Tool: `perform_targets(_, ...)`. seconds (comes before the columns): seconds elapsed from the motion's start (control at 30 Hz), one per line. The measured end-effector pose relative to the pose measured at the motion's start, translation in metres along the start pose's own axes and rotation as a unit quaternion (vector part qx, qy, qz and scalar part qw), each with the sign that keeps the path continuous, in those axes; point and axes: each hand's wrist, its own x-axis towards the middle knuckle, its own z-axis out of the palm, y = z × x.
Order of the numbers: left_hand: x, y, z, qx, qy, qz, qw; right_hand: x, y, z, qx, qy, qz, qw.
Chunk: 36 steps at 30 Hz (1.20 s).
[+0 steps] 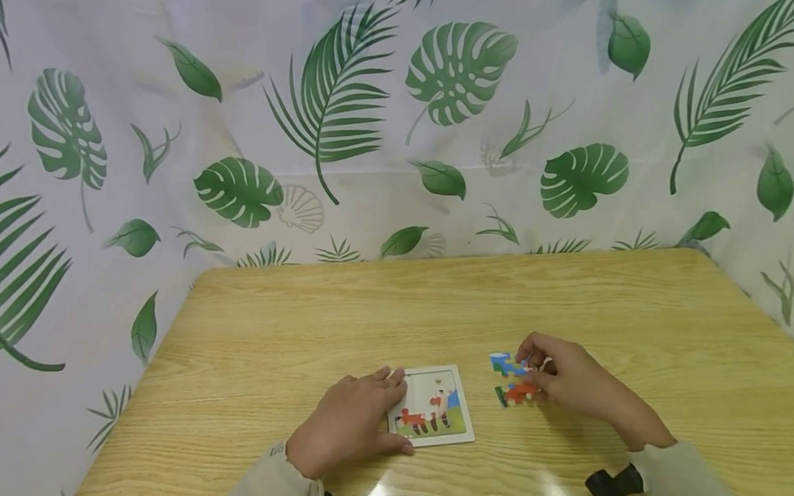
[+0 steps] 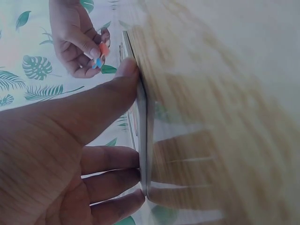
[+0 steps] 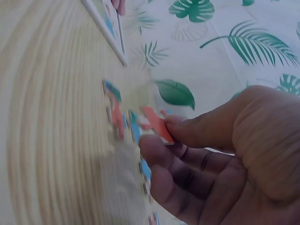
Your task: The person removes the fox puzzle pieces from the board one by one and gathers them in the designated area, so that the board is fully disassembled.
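Observation:
A square jigsaw tray with a pale rim lies on the table, part of an animal picture fitted along its bottom and right side. My left hand rests at its left side, thumb on the near edge and fingers reaching toward the far corner. To the right, my right hand pinches a red and blue jigsaw piece between thumb and fingertips, just over the loose pieces. Below it are a blue jigsaw piece and a red and green one.
Under everything is a wood-grain table. Behind it and at its sides hangs a white leaf-print cloth. More loose pieces lie partly hidden beneath the right hand. A black strap end sticks out from the right sleeve.

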Motion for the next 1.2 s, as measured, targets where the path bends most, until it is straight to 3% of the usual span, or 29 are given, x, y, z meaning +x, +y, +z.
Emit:
perform_targets(0.47, 0.0, 0.0, 0.001, -0.007, -0.004, -0.003, 1.0, -0.014, 0.02, -0.015, -0.013, -0.005, 0.031, 0.9994)
perform_targets(0.83, -0.001, 0.0, 0.001, -0.012, -0.002, -0.002, 0.9999, -0.011, 0.019, -0.006, -0.109, 0.037, 0.012, 0.9933)
perform_targets(1.2, -0.001, 0.001, -0.001, -0.022, -0.01, -0.01, 0.9996, -0.011, 0.017, -0.003, -0.143, 0.044, 0.026, 0.9884)
